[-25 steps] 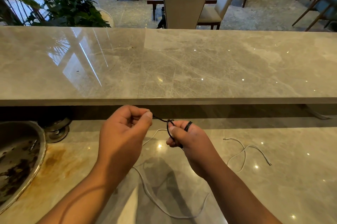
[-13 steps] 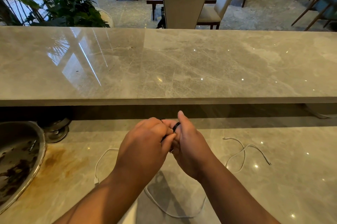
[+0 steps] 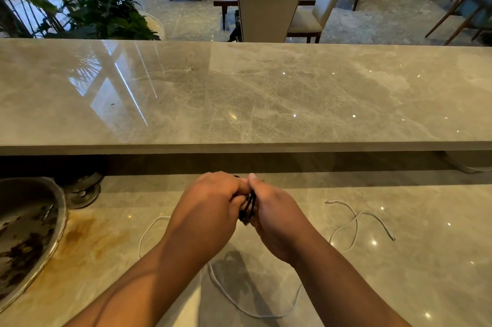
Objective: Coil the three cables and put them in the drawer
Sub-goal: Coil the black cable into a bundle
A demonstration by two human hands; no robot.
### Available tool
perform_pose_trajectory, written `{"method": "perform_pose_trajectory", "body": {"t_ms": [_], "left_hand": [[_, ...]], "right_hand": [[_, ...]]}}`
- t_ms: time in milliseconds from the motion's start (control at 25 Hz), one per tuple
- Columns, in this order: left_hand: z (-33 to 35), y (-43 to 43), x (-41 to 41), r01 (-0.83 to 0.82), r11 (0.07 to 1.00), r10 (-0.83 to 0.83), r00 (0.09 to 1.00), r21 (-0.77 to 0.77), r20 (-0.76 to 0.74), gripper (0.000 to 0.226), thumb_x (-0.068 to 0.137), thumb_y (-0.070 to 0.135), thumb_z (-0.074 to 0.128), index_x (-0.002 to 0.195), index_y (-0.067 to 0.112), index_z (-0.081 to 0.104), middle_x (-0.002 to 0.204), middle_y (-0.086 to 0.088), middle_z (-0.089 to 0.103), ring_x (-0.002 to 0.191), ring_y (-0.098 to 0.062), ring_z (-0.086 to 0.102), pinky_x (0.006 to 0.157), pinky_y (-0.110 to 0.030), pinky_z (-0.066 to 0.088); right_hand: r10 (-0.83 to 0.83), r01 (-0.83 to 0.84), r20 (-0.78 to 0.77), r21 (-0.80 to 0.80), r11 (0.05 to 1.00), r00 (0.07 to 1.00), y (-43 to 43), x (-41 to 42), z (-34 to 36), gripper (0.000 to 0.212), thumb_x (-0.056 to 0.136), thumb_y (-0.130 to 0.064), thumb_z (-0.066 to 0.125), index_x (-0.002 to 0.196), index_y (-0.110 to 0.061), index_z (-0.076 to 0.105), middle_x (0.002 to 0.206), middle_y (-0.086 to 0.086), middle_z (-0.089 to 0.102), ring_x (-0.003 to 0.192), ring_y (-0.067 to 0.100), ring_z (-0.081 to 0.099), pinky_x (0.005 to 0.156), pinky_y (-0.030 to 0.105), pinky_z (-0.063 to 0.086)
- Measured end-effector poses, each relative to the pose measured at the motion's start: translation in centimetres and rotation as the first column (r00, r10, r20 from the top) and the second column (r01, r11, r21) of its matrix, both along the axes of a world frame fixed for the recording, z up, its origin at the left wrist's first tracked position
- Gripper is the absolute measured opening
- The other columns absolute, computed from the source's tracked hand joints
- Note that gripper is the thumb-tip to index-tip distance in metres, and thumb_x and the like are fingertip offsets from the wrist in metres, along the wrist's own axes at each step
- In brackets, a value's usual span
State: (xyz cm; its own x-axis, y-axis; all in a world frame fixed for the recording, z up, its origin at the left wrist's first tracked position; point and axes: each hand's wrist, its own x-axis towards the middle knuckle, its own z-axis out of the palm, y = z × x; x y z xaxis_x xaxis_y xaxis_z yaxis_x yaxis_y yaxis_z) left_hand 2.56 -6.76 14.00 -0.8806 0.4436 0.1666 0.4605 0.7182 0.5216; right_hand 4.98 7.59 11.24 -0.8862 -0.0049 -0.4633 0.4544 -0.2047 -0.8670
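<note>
A thin black cable [image 3: 248, 207], wound into a small coil, is pinched between my left hand [image 3: 210, 209] and my right hand [image 3: 277, 217], which press together above the lower marble counter [image 3: 426, 273]. Most of the coil is hidden by my fingers. A white cable [image 3: 354, 222] lies loose on the counter to the right of my hands. Another long white cable [image 3: 239, 302] runs under my forearms and loops out to the left. No drawer is in view.
A metal basin [image 3: 32, 233] with dark residue is set in the counter at the left, with a rust stain beside it. A raised marble bar top [image 3: 239, 97] spans the view ahead. Chairs, tables and a potted plant [image 3: 93, 12] stand beyond it.
My left hand moved right and closed against my right hand, taking up the stretched black strand into the coil. The white cable's left loop came into view.
</note>
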Motion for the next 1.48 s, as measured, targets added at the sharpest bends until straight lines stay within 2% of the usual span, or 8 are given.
{"method": "perform_pose_trajectory", "body": {"t_ms": [240,440,640,840,1000,1200,1320,1480], "left_hand": [[-0.5,-0.4,-0.3,-0.09,0.995,0.087,0.994,0.05,0.068,0.014,0.09,0.021,0.075,0.095,0.034,0.075,0.089,0.022,0.062,0.095,-0.001,0.05,0.073,-0.008,0.036],[-0.6,0.1,0.3,-0.126,0.991,0.126,0.992,0.037,-0.018,0.006,0.09,0.016,0.074,0.086,0.021,0.073,0.085,0.01,0.045,0.074,-0.007,0.048,0.057,-0.014,0.037],[-0.7,-0.4,-0.1,0.005,0.997,-0.004,1.0,0.083,-0.011,0.016,0.09,0.012,0.075,0.091,0.027,0.08,0.087,0.012,0.065,0.085,-0.007,0.056,0.074,-0.017,0.044],[-0.8,-0.6,-0.1,0.068,0.991,-0.076,0.994,0.116,0.073,0.018,0.093,0.013,0.072,0.096,0.029,0.08,0.085,0.017,0.071,0.087,-0.001,0.06,0.075,-0.004,0.039],[-0.7,-0.6,0.5,0.027,0.977,-0.079,0.967,0.213,0.241,0.017,0.089,0.024,0.078,0.102,0.034,0.072,0.085,0.022,0.07,0.092,0.001,0.066,0.075,-0.004,0.045],[-1.5,-0.5,0.4,-0.088,0.974,0.057,0.987,0.207,0.149,0.008,0.086,0.032,0.08,0.09,0.034,0.073,0.084,0.017,0.068,0.088,-0.005,0.064,0.075,-0.015,0.049],[-1.8,-0.1,0.8,-0.157,0.962,0.137,0.985,0.224,0.102,0.005,0.088,0.03,0.078,0.09,0.033,0.074,0.084,0.018,0.068,0.086,-0.003,0.065,0.076,-0.026,0.056],[-1.8,0.2,1.2,-0.287,0.927,0.242,0.949,0.243,0.2,0.009,0.093,0.027,0.073,0.096,0.035,0.076,0.085,0.021,0.072,0.085,0.004,0.066,0.072,-0.014,0.051]], "right_hand": [[0.0,0.001,-0.044,0.024,1.0,0.999,-0.6,-0.2,0.5,0.043,0.112,-0.027,0.043,0.082,-0.019,0.073,0.076,0.002,0.067,0.069,0.013,0.057,0.071,0.038,0.045],[-0.017,0.021,-0.105,0.038,0.999,0.994,-1.3,-0.6,0.8,0.038,0.11,-0.021,0.04,0.092,-0.014,0.073,0.073,0.0,0.066,0.067,0.014,0.055,0.065,0.037,0.044],[-0.049,0.045,-0.043,-0.102,0.994,0.998,-0.8,-0.4,0.1,0.048,0.115,-0.033,0.038,0.117,-0.002,0.075,0.11,0.024,0.077,0.101,0.046,0.07,0.087,0.045,0.053],[-0.104,0.117,0.061,-0.271,0.955,0.993,-0.3,-0.3,-0.3,0.052,0.115,-0.038,0.041,0.122,0.0,0.076,0.116,0.019,0.078,0.102,0.02,0.074,0.094,0.036,0.054],[-0.15,0.177,0.103,-0.346,0.921,0.983,-0.3,-0.1,-0.7,0.054,0.114,-0.039,0.045,0.12,0.008,0.071,0.111,0.022,0.064,0.108,0.033,0.057,0.103,0.043,0.048],[-0.146,0.171,0.089,-0.46,0.871,0.985,-0.4,0.1,-0.3,0.056,0.115,-0.036,0.04,0.135,0.011,0.063,0.104,0.015,0.065,0.096,0.02,0.061,0.095,0.033,0.05],[-0.157,0.171,0.069,-0.441,0.881,0.985,-1.0,0.3,0.0,0.05,0.116,-0.032,0.039,0.131,0.006,0.068,0.106,0.012,0.075,0.097,0.015,0.072,0.098,0.032,0.054],[-0.141,0.152,0.059,-0.271,0.951,0.988,-2.3,0.7,-0.1,0.045,0.116,-0.03,0.039,0.127,-0.003,0.073,0.119,0.017,0.081,0.121,0.024,0.075,0.112,0.041,0.054]]}}
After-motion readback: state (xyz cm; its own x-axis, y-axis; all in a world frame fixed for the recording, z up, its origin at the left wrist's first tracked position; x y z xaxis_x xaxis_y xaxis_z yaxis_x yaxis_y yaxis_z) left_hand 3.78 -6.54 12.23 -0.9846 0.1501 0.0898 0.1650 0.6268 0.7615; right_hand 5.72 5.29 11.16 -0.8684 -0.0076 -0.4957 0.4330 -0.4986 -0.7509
